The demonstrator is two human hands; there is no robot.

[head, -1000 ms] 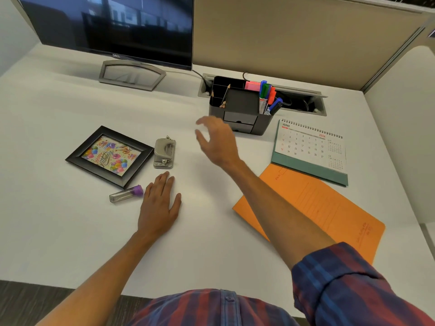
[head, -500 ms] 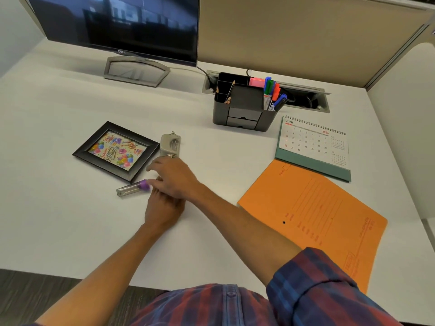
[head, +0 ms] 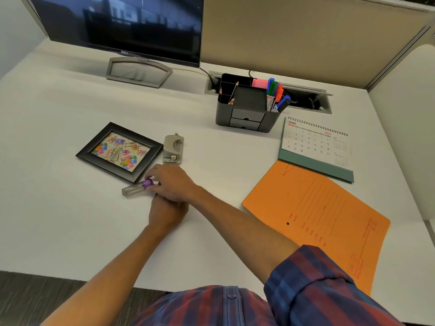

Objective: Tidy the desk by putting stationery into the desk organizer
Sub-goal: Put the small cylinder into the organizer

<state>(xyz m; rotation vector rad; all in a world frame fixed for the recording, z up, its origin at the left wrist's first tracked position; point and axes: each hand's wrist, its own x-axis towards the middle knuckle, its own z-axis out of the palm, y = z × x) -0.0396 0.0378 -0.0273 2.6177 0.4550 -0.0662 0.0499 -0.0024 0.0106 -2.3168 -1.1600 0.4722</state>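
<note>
I find the clear tube (head: pixel 137 188) lying just below the picture frame (head: pixel 120 151), my right hand (head: pixel 173 182) fingertips pinching its purple cap; light, rigid, slick, best gripped mid-barrel; left hand (head: pixel 168 212) flat.

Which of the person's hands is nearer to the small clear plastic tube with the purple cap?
Right. The right hand has its fingertips on the purple cap of the clear plastic tube; the left hand lies on the desk just behind it, partly covered.

White desk (head: pixel 70 231), beige cubicle partition (head: pixel 294 31), dark monitor (head: pixel 117 22), possibly grey wood-look floor (head: pixel 35 295).
</note>
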